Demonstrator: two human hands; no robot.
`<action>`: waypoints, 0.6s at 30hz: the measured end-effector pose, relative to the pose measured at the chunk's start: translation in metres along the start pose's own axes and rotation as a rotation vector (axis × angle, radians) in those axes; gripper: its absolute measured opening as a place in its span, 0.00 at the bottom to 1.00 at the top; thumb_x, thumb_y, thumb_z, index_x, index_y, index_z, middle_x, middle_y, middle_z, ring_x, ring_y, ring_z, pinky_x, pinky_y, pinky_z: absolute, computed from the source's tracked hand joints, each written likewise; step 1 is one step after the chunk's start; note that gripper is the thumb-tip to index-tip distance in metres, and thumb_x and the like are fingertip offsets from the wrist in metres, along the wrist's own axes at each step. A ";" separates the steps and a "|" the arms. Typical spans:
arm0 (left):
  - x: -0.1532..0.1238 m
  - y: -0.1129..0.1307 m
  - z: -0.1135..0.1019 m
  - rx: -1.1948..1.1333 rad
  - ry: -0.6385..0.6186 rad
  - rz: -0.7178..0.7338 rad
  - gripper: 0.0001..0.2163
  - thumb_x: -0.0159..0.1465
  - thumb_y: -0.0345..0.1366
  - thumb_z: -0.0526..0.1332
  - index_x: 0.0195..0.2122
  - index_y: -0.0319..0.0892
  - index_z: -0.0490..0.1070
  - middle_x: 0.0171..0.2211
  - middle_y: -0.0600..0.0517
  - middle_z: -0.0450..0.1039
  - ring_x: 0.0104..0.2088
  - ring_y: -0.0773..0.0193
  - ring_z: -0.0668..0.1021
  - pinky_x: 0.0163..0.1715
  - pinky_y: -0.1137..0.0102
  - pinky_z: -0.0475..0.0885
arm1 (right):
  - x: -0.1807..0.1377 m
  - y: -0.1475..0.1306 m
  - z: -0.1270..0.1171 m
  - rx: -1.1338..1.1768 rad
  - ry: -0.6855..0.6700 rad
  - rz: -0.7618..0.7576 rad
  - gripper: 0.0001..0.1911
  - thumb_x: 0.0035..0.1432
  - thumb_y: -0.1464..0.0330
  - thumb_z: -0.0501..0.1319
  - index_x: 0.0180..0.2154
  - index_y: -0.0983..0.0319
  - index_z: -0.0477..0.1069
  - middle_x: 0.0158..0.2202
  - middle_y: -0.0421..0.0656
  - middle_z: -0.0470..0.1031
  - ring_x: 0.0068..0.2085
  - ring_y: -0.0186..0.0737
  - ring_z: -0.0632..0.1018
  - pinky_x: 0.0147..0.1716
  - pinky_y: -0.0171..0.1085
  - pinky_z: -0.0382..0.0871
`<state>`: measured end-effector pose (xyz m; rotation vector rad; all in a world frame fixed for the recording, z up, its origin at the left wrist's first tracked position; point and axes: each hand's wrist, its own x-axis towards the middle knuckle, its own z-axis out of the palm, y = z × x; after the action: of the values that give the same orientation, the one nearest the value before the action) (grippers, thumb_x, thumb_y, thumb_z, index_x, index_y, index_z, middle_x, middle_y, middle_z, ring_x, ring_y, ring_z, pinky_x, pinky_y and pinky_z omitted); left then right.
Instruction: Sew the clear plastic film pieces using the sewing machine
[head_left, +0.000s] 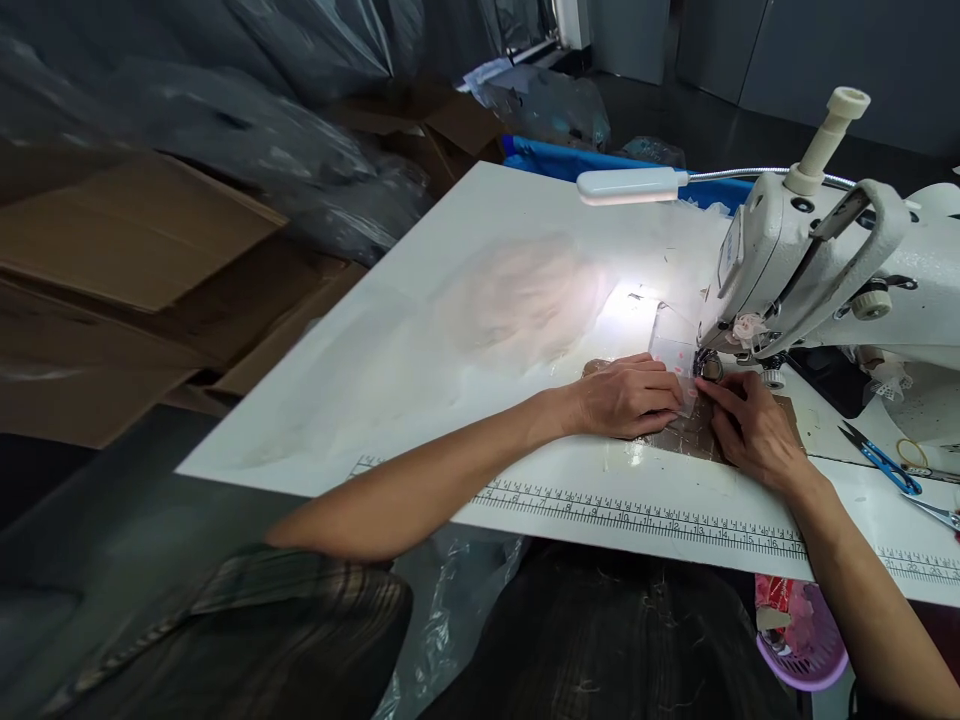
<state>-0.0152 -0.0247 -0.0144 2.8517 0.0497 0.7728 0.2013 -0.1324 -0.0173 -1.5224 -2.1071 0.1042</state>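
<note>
A white sewing machine (825,270) stands at the right of the table. Sheer white fabric with pink dots (673,352) lies beside its presser foot (707,366). My left hand (634,398) rests on the fabric's left side, its fingers curled together over the edge. From the right, my right hand (757,420) reaches in beneath the needle area, with thumb and forefinger closed at the fabric's near right edge. Under both hands is a brown taped patch (694,437) on the tabletop. The fingertips partly hide the fabric.
A lit lamp (628,186) hangs over the white table (420,350), which has a printed ruler (622,515) along its front. Blue thread snips (881,460) and a dark phone-like object (829,380) lie right. Cardboard boxes (127,230) stand left; a purple basket (814,665) sits below.
</note>
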 end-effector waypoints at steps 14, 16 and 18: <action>0.002 0.002 -0.006 0.141 -0.132 0.041 0.13 0.72 0.34 0.53 0.33 0.44 0.76 0.39 0.52 0.79 0.34 0.65 0.74 0.40 0.65 0.67 | -0.001 0.002 0.003 -0.070 -0.024 -0.030 0.22 0.65 0.69 0.51 0.55 0.60 0.74 0.44 0.52 0.67 0.42 0.48 0.71 0.38 0.48 0.76; 0.004 0.005 -0.009 0.150 -0.150 0.047 0.13 0.71 0.33 0.53 0.32 0.44 0.75 0.37 0.53 0.79 0.35 0.65 0.75 0.45 0.63 0.66 | -0.001 0.003 0.002 -0.080 -0.008 -0.058 0.21 0.65 0.70 0.50 0.55 0.60 0.75 0.44 0.52 0.67 0.42 0.47 0.71 0.37 0.47 0.75; 0.007 0.009 -0.013 0.152 -0.191 0.048 0.13 0.69 0.34 0.54 0.30 0.44 0.75 0.35 0.53 0.79 0.35 0.63 0.74 0.50 0.59 0.63 | 0.000 0.003 0.001 -0.086 -0.003 -0.110 0.20 0.65 0.69 0.51 0.53 0.60 0.76 0.43 0.51 0.68 0.42 0.47 0.71 0.38 0.46 0.75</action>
<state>-0.0162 -0.0308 0.0020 3.0676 0.0143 0.5229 0.2035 -0.1310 -0.0192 -1.4520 -2.2183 -0.0237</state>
